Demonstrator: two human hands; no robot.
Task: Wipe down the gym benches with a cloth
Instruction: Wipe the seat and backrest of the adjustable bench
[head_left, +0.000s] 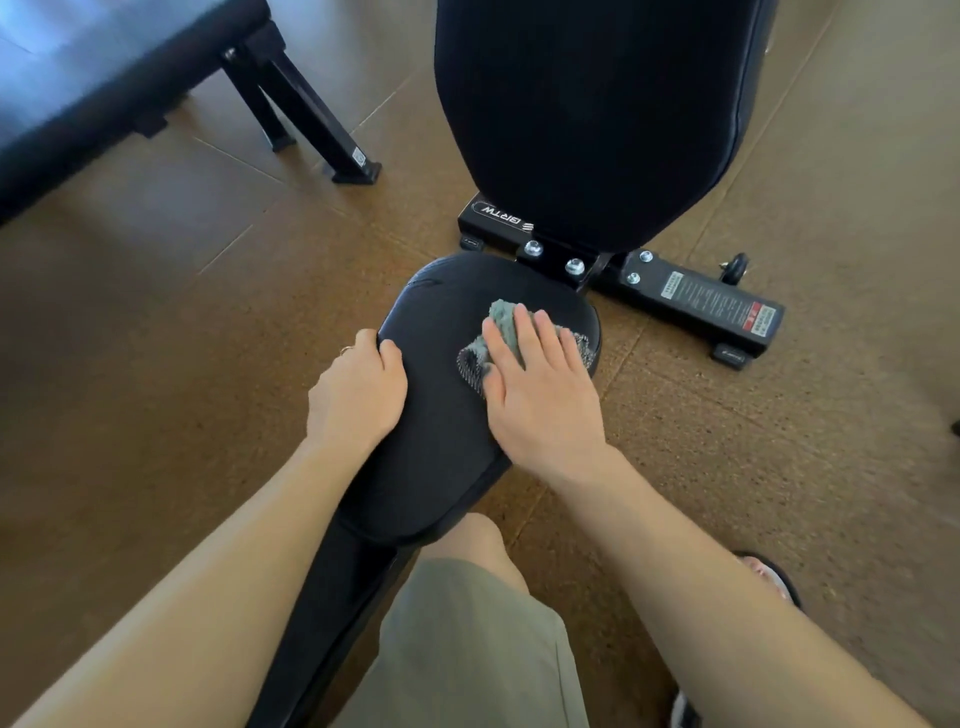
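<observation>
Head view: right hand (540, 384) presses cloth (506, 325) onto seat pad (441, 441).

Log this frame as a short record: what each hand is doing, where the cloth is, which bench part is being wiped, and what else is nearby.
left hand: left hand grips the left edge of the seat pad
right hand: right hand presses flat on the cloth
cloth: grey, bunched, on the far right part of the seat pad
backrest: backrest raised beyond the seat, no hand on it
nearby: second bench at upper left, brown floor
</observation>
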